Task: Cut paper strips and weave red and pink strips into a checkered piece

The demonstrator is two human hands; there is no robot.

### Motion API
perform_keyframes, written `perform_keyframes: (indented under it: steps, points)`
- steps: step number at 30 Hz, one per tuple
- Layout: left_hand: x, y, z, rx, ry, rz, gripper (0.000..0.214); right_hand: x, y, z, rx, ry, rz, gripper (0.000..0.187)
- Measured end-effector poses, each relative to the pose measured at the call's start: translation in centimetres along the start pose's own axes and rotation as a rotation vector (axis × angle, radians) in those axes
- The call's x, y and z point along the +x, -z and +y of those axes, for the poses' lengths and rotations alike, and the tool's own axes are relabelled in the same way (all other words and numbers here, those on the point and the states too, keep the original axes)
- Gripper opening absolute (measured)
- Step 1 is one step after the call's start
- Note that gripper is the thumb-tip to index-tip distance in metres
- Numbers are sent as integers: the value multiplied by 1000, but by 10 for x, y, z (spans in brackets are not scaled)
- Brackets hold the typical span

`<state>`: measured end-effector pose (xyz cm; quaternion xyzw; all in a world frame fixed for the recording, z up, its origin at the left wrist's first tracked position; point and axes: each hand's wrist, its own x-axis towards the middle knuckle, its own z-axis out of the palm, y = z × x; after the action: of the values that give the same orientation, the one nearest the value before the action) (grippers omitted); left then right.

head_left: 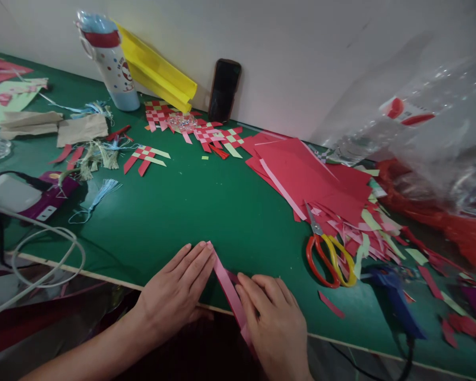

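Observation:
A narrow pink paper strip (228, 286), which looks folded along its length, slants across the front edge of the green table. My left hand (172, 293) has its fingers stretched together, their tips pressing the strip's far end against the tabletop; its thumb is hidden. Lower down, my right hand (275, 317) is closed on the strip, with thumb and curled fingers gripping it. To the right of that hand lie scissors (327, 259) with red and yellow handles, and a small loose paper scrap (331, 305).
Red paper sheets (301, 169) and scraps (353, 233) lie at right, near a blue glue gun (399, 301). Woven paper pieces (212, 135), a phone (224, 90), a yellow tray (154, 69) and a bottle (113, 69) stand behind. Tassels (99, 198) and a cable (77, 248) lie left.

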<state>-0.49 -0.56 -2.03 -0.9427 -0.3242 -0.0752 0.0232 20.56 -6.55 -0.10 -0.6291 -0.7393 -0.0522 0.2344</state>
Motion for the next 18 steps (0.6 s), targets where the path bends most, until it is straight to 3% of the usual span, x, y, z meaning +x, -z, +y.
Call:
perform_keyframes:
  steps: [18]
  points:
    - [1,0,0,11,-11,-5,100,4,1,6,33,-18,8,24]
